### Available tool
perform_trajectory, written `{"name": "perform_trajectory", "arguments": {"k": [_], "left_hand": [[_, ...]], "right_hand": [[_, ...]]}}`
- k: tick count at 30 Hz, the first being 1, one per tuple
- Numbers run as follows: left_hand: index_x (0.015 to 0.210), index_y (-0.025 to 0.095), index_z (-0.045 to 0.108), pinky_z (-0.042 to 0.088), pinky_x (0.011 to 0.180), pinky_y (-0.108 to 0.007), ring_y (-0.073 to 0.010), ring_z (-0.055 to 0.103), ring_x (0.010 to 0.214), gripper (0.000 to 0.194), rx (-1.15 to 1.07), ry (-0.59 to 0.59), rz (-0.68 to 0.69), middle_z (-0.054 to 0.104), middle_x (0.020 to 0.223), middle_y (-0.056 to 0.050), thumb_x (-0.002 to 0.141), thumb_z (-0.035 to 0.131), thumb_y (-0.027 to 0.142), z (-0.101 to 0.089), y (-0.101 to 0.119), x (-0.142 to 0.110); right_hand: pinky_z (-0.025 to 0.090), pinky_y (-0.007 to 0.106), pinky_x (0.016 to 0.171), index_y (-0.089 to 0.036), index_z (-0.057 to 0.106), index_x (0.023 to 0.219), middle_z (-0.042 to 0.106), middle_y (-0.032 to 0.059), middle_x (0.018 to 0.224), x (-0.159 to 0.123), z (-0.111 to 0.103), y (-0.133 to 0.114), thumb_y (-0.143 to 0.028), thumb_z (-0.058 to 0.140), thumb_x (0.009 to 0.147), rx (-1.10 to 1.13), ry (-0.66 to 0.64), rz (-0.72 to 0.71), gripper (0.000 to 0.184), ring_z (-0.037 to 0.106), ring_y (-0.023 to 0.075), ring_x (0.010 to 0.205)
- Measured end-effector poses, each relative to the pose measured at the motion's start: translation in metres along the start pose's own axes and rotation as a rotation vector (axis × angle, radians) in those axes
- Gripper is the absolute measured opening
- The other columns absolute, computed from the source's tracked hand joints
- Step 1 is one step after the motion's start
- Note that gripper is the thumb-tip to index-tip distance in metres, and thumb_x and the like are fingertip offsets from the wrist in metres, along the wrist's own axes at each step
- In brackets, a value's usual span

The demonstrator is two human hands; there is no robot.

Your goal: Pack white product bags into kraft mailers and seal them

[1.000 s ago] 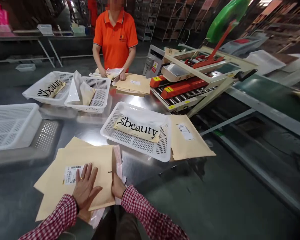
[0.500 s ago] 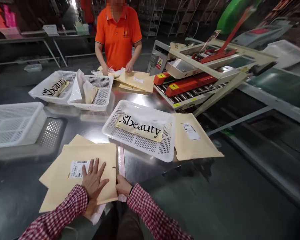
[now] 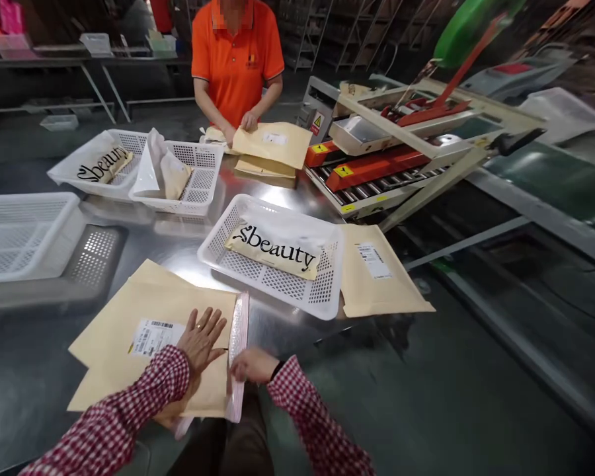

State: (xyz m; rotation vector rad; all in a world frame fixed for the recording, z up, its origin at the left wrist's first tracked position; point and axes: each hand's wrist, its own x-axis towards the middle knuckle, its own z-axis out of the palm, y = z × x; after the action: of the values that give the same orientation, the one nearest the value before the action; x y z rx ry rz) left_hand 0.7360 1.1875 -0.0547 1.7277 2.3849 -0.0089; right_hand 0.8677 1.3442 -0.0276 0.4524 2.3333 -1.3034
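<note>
My left hand (image 3: 204, 342) lies flat, fingers spread, on a tan padded mailer (image 3: 114, 383) with a white barcode label (image 3: 155, 336). At the mailer's right end is its pinkish, bubble-textured flap (image 3: 238, 330). My right hand (image 3: 254, 365) is closed at this flap, its fingers curled against the edge. Under the top mailer, another tan mailer (image 3: 104, 317) sticks out at the upper left. Ahead stands a white perforated basket (image 3: 213, 254) holding a pouch (image 3: 272, 254) lettered "sbeauty". A labelled mailer (image 3: 377, 291) lies beside it on the right.
Across the metal table (image 3: 129, 231), a person in an orange shirt (image 3: 238, 66) handles tan mailers (image 3: 290, 149). More white baskets (image 3: 24, 264) stand on the left, two holding packages. A roller machine (image 3: 377, 178) with red rails is at the right. The table's front edge runs near my body.
My right hand has shifted slightly right, and more of the pinkish flap shows. My left hand has slid a little right on the mailer. The other person's mailer has moved.
</note>
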Motion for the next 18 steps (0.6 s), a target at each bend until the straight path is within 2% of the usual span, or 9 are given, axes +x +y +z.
{"name": "perform_trajectory", "arguments": {"k": [3, 5, 7, 9, 13, 16, 18], "left_hand": [[0.151, 0.02, 0.033, 0.011, 0.116, -0.064, -0.0356, 0.022, 0.146, 0.073, 0.004, -0.032, -0.024, 0.03, 0.157, -0.011, 0.091, 0.037, 0.063, 0.004, 0.0, 0.0], [0.151, 0.019, 0.032, 0.013, 0.116, -0.064, -0.0352, 0.022, 0.146, 0.075, 0.009, -0.058, -0.033, 0.03, 0.157, -0.011, 0.09, 0.039, 0.064, 0.002, -0.002, 0.004], [0.15, 0.019, 0.033, 0.013, 0.116, -0.064, -0.0351, 0.022, 0.146, 0.076, 0.015, -0.083, -0.036, 0.03, 0.157, -0.011, 0.089, 0.039, 0.065, 0.002, -0.005, 0.01], [0.151, 0.019, 0.032, 0.013, 0.116, -0.064, -0.0352, 0.02, 0.147, 0.078, 0.013, -0.103, -0.039, 0.028, 0.157, -0.011, 0.089, 0.037, 0.067, 0.003, -0.008, 0.015], [0.151, 0.019, 0.029, 0.012, 0.117, -0.065, -0.034, 0.019, 0.148, 0.08, 0.009, -0.099, -0.047, 0.026, 0.158, -0.01, 0.089, 0.033, 0.069, 0.009, -0.01, 0.019], [0.152, 0.021, 0.028, 0.01, 0.117, -0.064, -0.0325, 0.017, 0.148, 0.077, 0.014, -0.082, -0.072, 0.026, 0.159, -0.009, 0.09, 0.032, 0.068, 0.011, -0.01, 0.02], [0.152, 0.021, 0.028, 0.009, 0.117, -0.065, -0.0325, 0.017, 0.148, 0.076, 0.002, -0.085, -0.102, 0.026, 0.159, -0.009, 0.091, 0.031, 0.067, 0.008, -0.008, 0.019]], "right_hand": [[0.045, 0.033, 0.09, -0.016, 0.067, 0.118, 0.068, 0.0135, 0.115, 0.02, -0.039, 0.008, -0.017, 0.041, 0.093, -0.059, 0.285, 0.072, 0.036, 0.063, 0.0231, 0.105], [0.043, 0.037, 0.092, -0.015, 0.056, 0.132, 0.059, 0.0184, 0.129, 0.041, -0.056, 0.007, -0.018, 0.04, 0.094, -0.065, 0.491, 0.115, 0.042, 0.058, 0.0267, 0.112], [0.044, 0.038, 0.086, -0.015, 0.06, 0.128, 0.061, 0.02, 0.124, 0.06, -0.063, 0.004, -0.019, 0.049, 0.09, -0.033, 0.589, 0.128, 0.04, 0.06, 0.0295, 0.106], [0.045, 0.038, 0.082, -0.015, 0.069, 0.111, 0.067, 0.018, 0.111, 0.073, -0.062, 0.005, -0.019, 0.054, 0.086, 0.031, 0.629, 0.116, 0.03, 0.062, 0.0292, 0.098], [0.044, 0.036, 0.086, -0.017, 0.072, 0.086, 0.07, 0.0117, 0.094, 0.082, -0.051, 0.015, -0.022, 0.056, 0.081, 0.245, 0.773, 0.068, 0.017, 0.061, 0.0249, 0.092], [0.046, 0.037, 0.088, -0.019, 0.066, 0.084, 0.068, 0.0083, 0.091, 0.072, -0.041, 0.024, -0.036, 0.053, 0.081, 0.48, 0.921, 0.042, 0.021, 0.061, 0.0225, 0.091], [0.051, 0.037, 0.081, -0.022, 0.059, 0.082, 0.066, 0.0051, 0.083, 0.047, -0.034, 0.035, -0.05, 0.042, 0.085, 0.652, 1.002, 0.032, 0.033, 0.062, 0.0203, 0.083]]}}
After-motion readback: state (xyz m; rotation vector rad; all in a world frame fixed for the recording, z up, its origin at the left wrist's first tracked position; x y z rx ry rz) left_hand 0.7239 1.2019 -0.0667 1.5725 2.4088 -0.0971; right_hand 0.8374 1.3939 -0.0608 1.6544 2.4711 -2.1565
